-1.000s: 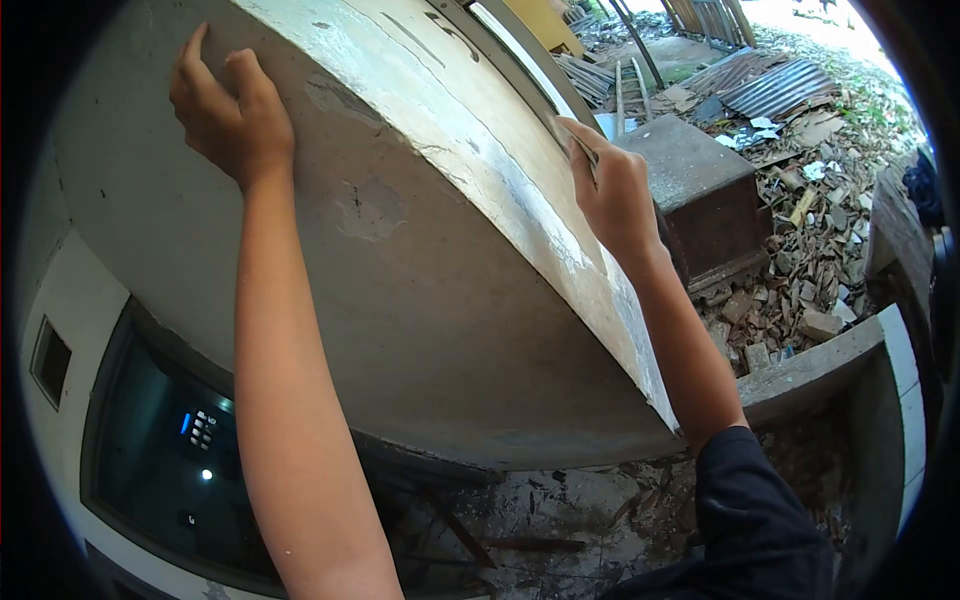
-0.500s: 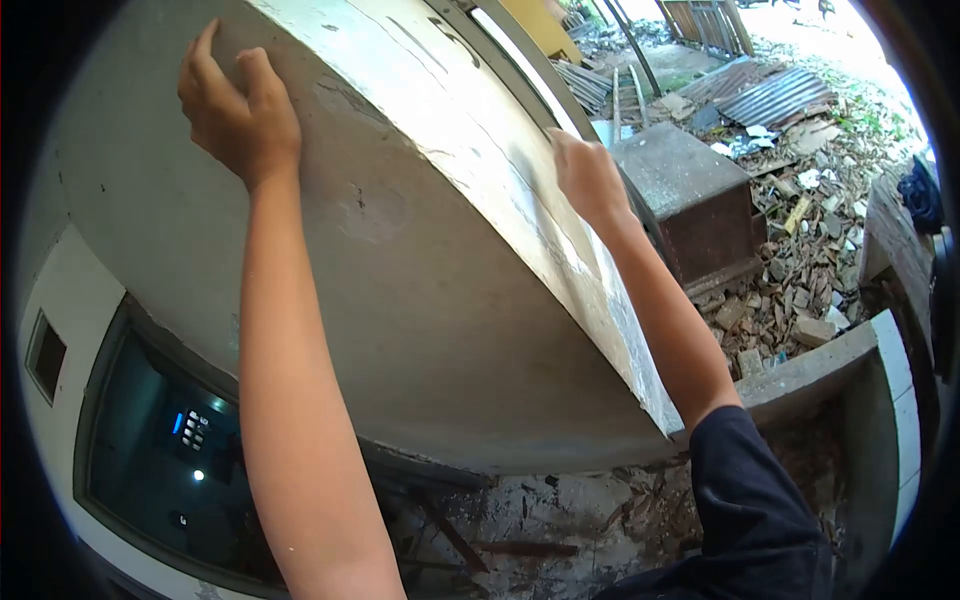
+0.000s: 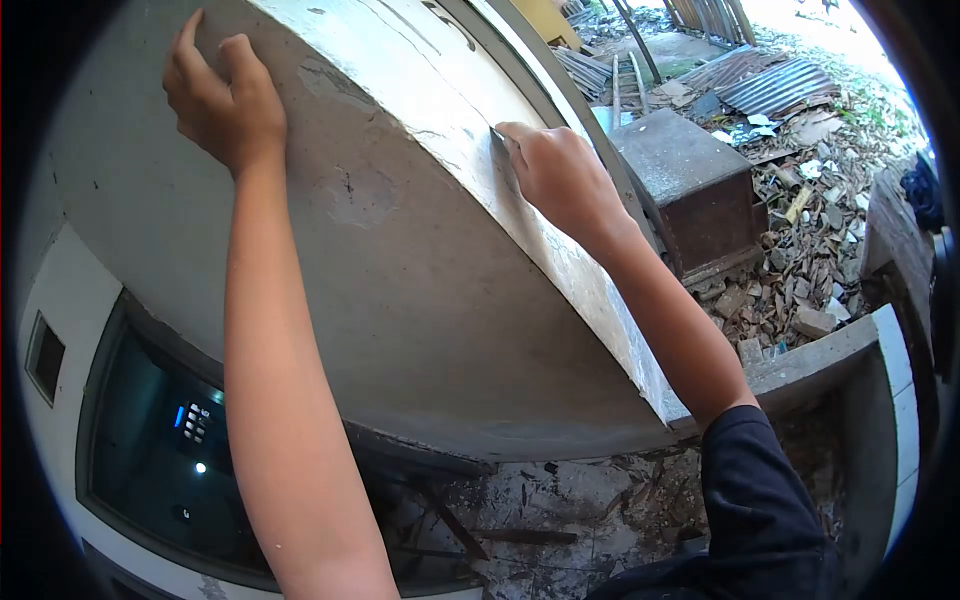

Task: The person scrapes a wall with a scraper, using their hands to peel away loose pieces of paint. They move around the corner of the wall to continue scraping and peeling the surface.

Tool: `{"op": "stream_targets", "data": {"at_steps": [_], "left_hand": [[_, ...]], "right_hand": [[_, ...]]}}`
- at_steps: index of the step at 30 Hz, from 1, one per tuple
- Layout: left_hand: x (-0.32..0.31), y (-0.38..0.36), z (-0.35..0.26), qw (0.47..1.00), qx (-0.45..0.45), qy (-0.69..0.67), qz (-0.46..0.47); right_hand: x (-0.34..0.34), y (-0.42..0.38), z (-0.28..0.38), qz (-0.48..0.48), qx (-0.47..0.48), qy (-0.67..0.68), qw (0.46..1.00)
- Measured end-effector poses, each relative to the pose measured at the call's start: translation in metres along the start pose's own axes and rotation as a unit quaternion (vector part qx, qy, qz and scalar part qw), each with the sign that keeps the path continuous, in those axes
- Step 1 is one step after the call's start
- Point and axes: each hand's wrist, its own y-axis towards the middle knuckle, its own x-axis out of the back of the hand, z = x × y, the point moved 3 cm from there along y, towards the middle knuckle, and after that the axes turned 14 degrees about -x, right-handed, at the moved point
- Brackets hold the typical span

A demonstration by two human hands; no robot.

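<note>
My left hand [image 3: 228,108] rests against the grey plastered wall [image 3: 420,300], fingers spread and pointing up, with nothing in it. My right hand [image 3: 565,180] is closed over the pale, cracked top face of the ledge [image 3: 440,110], its fingers pressed together near the surface. A small dark tip shows at the fingers, too little to name. Long cracks and peeling paint run along this sunlit face. A patch of chipped plaster [image 3: 350,190] marks the wall between my hands.
Beyond the ledge stands a brown box-like cabinet [image 3: 690,190] among rubble and dry leaves [image 3: 800,270]. Corrugated sheets [image 3: 780,90] lie farther back. A dark glass pane [image 3: 150,440] is at lower left. Debris covers the floor [image 3: 570,500], beside a low tiled wall [image 3: 895,370].
My right hand has moved left across the ledge's face, away from its outer edge. My left hand has shifted slightly left in view, still spread.
</note>
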Motion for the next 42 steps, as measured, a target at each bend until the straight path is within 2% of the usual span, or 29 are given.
{"op": "stream_targets", "data": {"at_steps": [2,5,6,9,10,11,12,14,16,17,18,19,21,23,24,27,30,31,33,35,38,40,42], "left_hand": [[0.000,-0.001,0.001,1.000,-0.005,-0.001,-0.003],[0.000,0.000,0.000,1.000,-0.003,0.002,-0.004],[0.000,0.000,0.000,1.000,-0.005,0.007,-0.003],[-0.002,0.000,0.004,1.000,-0.016,0.018,-0.006],[-0.002,0.000,0.005,1.000,-0.020,0.020,-0.010],[-0.002,-0.001,0.006,0.999,-0.022,0.022,-0.013],[-0.002,0.000,0.008,0.999,-0.035,0.024,-0.023],[-0.005,0.000,0.015,0.998,-0.055,0.019,-0.036],[-0.004,-0.001,0.020,0.998,-0.053,0.024,-0.036],[-0.006,-0.001,0.022,0.997,-0.053,0.026,-0.041],[-0.008,-0.003,0.023,0.996,-0.041,0.031,-0.078],[-0.011,-0.003,0.025,0.996,-0.032,0.031,-0.079],[-0.010,-0.005,0.031,0.996,-0.014,0.041,-0.077],[-0.014,-0.005,0.040,0.995,-0.002,0.082,-0.049],[-0.014,-0.006,0.041,0.994,0.003,0.101,-0.034],[0.003,0.002,-0.003,0.994,-0.027,0.086,0.062],[-0.011,-0.003,0.003,0.978,-0.139,0.157,-0.014],[-0.013,-0.004,0.008,0.971,-0.162,0.177,-0.002],[-0.020,-0.002,0.020,0.952,-0.218,0.216,0.016],[-0.021,0.000,0.019,0.948,-0.267,0.162,0.057],[-0.027,0.010,0.032,0.931,-0.357,0.077,0.023],[-0.029,0.015,0.035,0.926,-0.373,0.043,0.036],[-0.027,0.012,0.040,0.939,-0.329,0.022,0.100]], "right_hand": [[-0.001,0.002,-0.001,0.002,-0.025,0.015,1.000],[-0.003,-0.001,-0.009,-0.052,-0.028,0.056,0.997],[-0.005,-0.001,-0.018,-0.057,-0.069,0.037,0.995],[-0.003,-0.014,-0.075,-0.078,-0.177,-0.013,0.981],[-0.002,-0.032,-0.108,-0.140,-0.147,-0.003,0.979],[0.006,-0.054,-0.134,-0.132,-0.192,0.001,0.972],[0.017,-0.084,-0.160,-0.123,-0.239,0.003,0.963],[0.033,-0.164,-0.223,-0.139,-0.220,0.074,0.963],[0.068,-0.273,-0.270,-0.056,-0.296,-0.020,0.953],[0.084,-0.346,-0.304,-0.022,-0.351,-0.040,0.935],[0.110,-0.415,-0.314,0.047,-0.406,-0.133,0.903],[0.137,-0.464,-0.293,0.033,-0.365,-0.124,0.922],[0.184,-0.576,-0.268,0.103,-0.503,-0.105,0.852],[0.215,-0.586,-0.196,0.106,-0.657,-0.079,0.742],[0.215,-0.583,-0.188,0.104,-0.626,-0.099,0.766],[0.200,-0.537,-0.177,0.082,-0.519,-0.126,0.841],[0.158,-0.449,-0.162,0.061,-0.445,-0.078,0.890],[0.145,-0.428,-0.157,0.039,-0.402,-0.042,0.914],[0.127,-0.399,-0.146,0.044,-0.394,0.005,0.918],[0.120,-0.389,-0.126,0.045,-0.354,0.031,0.934],[0.118,-0.415,-0.118,0.071,-0.363,0.028,0.929],[0.117,-0.452,-0.124,0.063,-0.416,0.036,0.906],[0.121,-0.483,-0.132,0.059,-0.461,0.026,0.885]]}}
